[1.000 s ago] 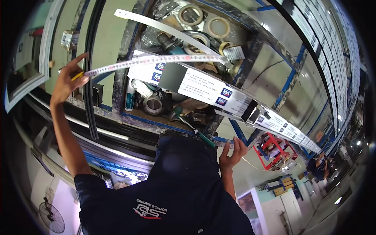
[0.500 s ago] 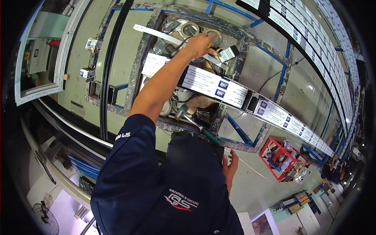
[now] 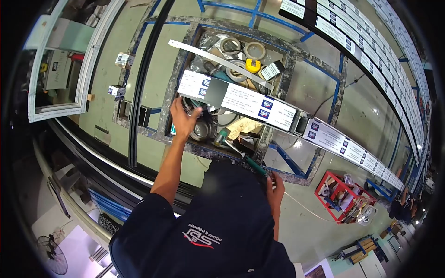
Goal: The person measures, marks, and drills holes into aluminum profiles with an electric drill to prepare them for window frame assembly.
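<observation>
On the near side of the labelled bar (image 3: 282, 113), close to its left end, the left hand (image 3: 185, 119) reaches into the open tray (image 3: 173, 88). Its fingers are partly spread and bent, with the thumb set apart from them; whether they have hold of anything cannot be told. A roll (image 3: 202, 130) lies just beside this hand, in the pocket between the bar and the tray's near wall. That pocket is crowded, and the bar's edge closes it on the far side.

Nearer the person than the bar, beyond the tray's near right corner, the right hand (image 3: 275, 186) is half curled at the end of the green-handled tool (image 3: 255, 166). Whether the fingers grip the handle or only come up against it is unclear. The tool slants across the tray's near edge, its head on the tray side, apart from the bar.

Across the bar, in the far part of the tray, the yellow tape measure (image 3: 252, 66) sits among tape rolls (image 3: 255, 50), clear of both hands. A thin white strip (image 3: 208, 56) crosses between it and the bar, leaving a narrow wedge of room.

Left of the bar's end, past a band of open floor, runs a black profile (image 3: 139, 97). Right of the tray, open frame bays flank the bar, and a red cart (image 3: 345, 197) stands well apart on its near side.
</observation>
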`<state>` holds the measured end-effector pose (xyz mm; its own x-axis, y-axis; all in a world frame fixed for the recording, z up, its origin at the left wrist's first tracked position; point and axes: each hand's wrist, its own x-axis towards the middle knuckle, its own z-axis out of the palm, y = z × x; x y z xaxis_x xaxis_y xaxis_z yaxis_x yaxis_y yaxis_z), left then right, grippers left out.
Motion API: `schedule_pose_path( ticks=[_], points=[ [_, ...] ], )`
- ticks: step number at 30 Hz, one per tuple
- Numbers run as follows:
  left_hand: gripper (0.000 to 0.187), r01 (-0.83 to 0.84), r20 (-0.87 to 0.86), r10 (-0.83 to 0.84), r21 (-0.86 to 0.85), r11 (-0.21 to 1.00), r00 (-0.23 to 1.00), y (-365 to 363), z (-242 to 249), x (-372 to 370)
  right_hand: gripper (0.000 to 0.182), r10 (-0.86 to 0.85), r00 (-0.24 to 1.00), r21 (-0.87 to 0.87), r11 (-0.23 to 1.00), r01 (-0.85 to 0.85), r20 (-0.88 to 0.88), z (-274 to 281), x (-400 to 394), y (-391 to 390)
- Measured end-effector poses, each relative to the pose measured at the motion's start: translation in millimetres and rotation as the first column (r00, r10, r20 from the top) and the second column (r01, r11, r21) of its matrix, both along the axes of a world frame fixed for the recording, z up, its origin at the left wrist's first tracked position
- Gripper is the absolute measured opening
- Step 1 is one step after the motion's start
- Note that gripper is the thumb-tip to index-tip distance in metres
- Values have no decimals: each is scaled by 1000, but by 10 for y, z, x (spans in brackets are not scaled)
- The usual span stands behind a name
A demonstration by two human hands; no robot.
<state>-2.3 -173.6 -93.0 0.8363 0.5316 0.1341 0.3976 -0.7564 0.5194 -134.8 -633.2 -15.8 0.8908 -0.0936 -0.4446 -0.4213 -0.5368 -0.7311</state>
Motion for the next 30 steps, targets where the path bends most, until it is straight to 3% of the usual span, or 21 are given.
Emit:
schedule_pose_path(
  ticks=[3, 4, 6, 8, 9, 10, 12, 15, 18, 19, 27, 30],
  points=[
    [133, 57, -217, -69, -60, 997, 974, 27, -148, 58, 41, 135, 989, 105, 984, -141, 60, -42, 507, 191],
    [139, 14, -264, -58, -164, 986, 963, -16, -25, 130, 45, 99, 995, 280, 956, -91, -12, -73, 701, 308],
    [136, -1, -282, -47, -169, 986, 958, -42, 12, 181, 53, 69, 983, 583, 812, 43, -170, -161, 1103, 573],
    [130, 15, -289, -70, -187, 982, 955, 6, 48, 194, 74, -33, 905, 763, 527, 376, -424, -192, 1454, 953],
    [128, 29, -293, -86, -195, 980, 952, 24, 64, 196, 88, 0, 861, 784, 414, 463, -508, -386, 1594, 1074],
    [123, 26, -275, -76, -181, 983, 958, 19, 53, 179, 84, -4, 817, 780, 293, 552, -577, -612, 1723, 1200],
    [123, 21, -291, -74, -180, 983, 954, 11, 89, 154, 76, -101, 801, 783, 168, 599, -590, -761, 1914, 1499],
    [124, 28, -298, -72, -151, 988, 952, 20, 123, 61, 63, -204, 681, 690, 34, 723, -703, -832, 1994, 1700],
    [125, 73, -269, -108, -138, 988, 957, 97, 122, -74, 50, -139, 768, 773, 26, 634, -625, -882, 1938, 1696],
    [123, 80, -277, -107, -107, 991, 955, 108, 115, -112, 39, -134, 762, 769, 6, 639, -633, -900, 1932, 1675],
    [114, 142, -441, -156, -63, 988, 884, 152, 636, -92, 27, -228, 724, 751, -54, 659, -651, -710, 1987, 1702],
    [115, 141, -446, -158, -71, 987, 881, 163, 621, -96, 26, -218, 726, 753, -76, 654, -652, -686, 1984, 1699]
  ],
)
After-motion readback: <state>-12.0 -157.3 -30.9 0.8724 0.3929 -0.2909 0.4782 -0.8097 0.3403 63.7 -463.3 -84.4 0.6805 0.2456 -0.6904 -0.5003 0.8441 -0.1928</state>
